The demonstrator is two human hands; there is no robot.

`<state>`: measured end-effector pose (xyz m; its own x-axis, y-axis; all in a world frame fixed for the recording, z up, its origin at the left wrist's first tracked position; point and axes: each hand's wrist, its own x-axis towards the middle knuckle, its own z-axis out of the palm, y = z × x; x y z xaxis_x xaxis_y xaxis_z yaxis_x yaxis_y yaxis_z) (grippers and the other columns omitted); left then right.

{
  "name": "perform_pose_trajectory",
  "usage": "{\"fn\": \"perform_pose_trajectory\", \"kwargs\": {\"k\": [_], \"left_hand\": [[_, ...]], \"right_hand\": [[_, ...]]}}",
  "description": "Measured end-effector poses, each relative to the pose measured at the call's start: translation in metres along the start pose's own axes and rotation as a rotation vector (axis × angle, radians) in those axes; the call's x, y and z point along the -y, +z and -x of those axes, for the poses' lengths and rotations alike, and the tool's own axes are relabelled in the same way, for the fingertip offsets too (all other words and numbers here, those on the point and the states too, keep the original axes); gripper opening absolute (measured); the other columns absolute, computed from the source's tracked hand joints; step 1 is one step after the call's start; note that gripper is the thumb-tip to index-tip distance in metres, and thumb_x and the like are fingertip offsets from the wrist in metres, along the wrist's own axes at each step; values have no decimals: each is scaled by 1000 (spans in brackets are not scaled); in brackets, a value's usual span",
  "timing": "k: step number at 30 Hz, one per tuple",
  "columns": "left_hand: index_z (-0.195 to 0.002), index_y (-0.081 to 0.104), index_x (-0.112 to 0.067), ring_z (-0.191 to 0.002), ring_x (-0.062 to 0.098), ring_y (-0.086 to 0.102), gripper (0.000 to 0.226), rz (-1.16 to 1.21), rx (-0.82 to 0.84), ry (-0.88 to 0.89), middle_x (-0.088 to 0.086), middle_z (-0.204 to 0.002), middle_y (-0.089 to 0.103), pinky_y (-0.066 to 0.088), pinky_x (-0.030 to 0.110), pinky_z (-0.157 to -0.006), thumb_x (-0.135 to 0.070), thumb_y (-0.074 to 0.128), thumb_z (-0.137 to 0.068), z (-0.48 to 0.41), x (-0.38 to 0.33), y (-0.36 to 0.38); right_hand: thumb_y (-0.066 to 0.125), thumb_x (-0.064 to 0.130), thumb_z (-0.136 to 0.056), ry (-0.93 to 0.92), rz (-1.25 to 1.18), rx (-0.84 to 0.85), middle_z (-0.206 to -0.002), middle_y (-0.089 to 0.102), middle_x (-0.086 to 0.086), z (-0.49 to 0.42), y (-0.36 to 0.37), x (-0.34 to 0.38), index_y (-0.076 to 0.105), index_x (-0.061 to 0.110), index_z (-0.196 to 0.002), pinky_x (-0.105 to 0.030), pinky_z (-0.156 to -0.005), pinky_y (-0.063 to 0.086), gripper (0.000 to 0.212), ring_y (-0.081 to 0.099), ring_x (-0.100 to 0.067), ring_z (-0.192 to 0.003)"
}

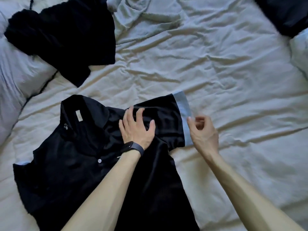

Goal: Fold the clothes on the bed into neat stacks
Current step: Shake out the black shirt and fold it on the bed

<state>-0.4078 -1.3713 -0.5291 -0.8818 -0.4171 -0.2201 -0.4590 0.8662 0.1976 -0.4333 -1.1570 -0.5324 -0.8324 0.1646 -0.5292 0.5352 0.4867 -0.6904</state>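
A black short-sleeved shirt with white buttons, a paw print by the collar and pale blue cuffs lies spread face up on the bed. My left hand, with a dark band on its wrist, presses spread fingers on the shoulder of the shirt's right-side sleeve. My right hand is at the blue cuff of that sleeve, fingers curled and pinching the cuff's edge. A second black garment lies crumpled at the upper left.
The cream sheet is wrinkled across the middle and right. Pale pillows sit along the left edge. Another dark item shows at the top right corner.
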Motion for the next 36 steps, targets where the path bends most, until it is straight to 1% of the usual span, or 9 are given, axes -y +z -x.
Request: {"fn": "perform_pose_trajectory", "kwargs": {"k": [4, 7, 9, 12, 16, 22, 27, 32, 36], "left_hand": [[-146, 40, -27, -136, 23, 39, 74, -83, 204, 231, 1, -143, 47, 28, 43, -113, -67, 55, -86, -61, -55, -9], [-130, 54, -28, -124, 25, 50, 64, -120, 317, 215, 1, -129, 59, 37, 39, -102, -68, 64, -81, -93, -89, -10], [-108, 64, -26, -111, 23, 60, 39, -24, 418, 165, 1, -113, 68, 45, 31, -88, -55, 71, -83, -111, -101, -12], [-82, 66, -31, -90, 15, 66, 12, 179, 510, 154, -9, -86, 70, 46, 22, -70, -39, 73, -87, -130, -110, -21], [-85, 70, -33, -78, 7, 63, 7, 375, 453, 175, -16, -82, 68, 44, 10, -57, -38, 70, -91, -141, -121, -31], [-112, 68, -25, -97, 17, 61, 28, 223, 468, 138, -5, -108, 66, 48, 28, -80, -44, 67, -92, -138, -122, -15], [-105, 59, -25, -86, 14, 54, 30, 171, 432, 163, -6, -97, 59, 36, 22, -60, -47, 69, -88, -127, -128, -10], [-95, 70, -18, -85, 23, 64, 9, 321, 527, 74, 5, -92, 68, 50, 33, -71, -22, 66, -90, -130, -131, -29], [-73, 64, -21, -69, 12, 56, 13, 777, 431, -1, -2, -71, 61, 43, 23, -66, -9, 66, -79, -104, -99, -74]], "right_hand": [[58, 72, -83, 130, 48, -121, -101, 62, 11, 32, 0, -10, 52, 22, -116, -32, -80, 41, 61, 61, -12, -97], [55, 84, -74, 430, -117, 104, -80, 73, 4, 43, 0, -16, 61, 15, -95, -40, -77, 57, 72, 72, -22, -82], [62, 79, -76, 559, -268, 256, -65, 74, -2, 41, 3, -15, 70, 10, -80, -43, -72, 63, 70, 74, -22, -63], [69, 56, -87, 512, -321, 275, -69, 76, -3, 30, 6, -13, 74, 11, -79, -38, -69, 64, 45, 74, -16, -62], [65, 38, -96, 292, -420, -35, -74, 75, 8, 20, 3, -11, 68, 24, -89, -29, -68, 59, 16, 73, -10, -70], [58, 45, -99, 184, -160, -175, -72, 63, 14, 12, -2, -13, 59, 25, -83, -25, -70, 39, 26, 64, -16, -81], [54, 81, -79, 325, -5, -17, -70, 70, 8, 14, 1, -16, 62, 25, -85, -33, -77, 47, 57, 64, -11, -72], [72, 16, -90, 517, -684, 121, -61, 67, 1, 17, -2, -3, 65, 3, -104, -29, -54, 56, 20, 56, -12, -48], [70, 18, -92, 383, -840, 5, -71, 66, 2, 47, 12, 18, 60, 30, -100, -32, -53, 57, 18, 61, -17, -48]]}}
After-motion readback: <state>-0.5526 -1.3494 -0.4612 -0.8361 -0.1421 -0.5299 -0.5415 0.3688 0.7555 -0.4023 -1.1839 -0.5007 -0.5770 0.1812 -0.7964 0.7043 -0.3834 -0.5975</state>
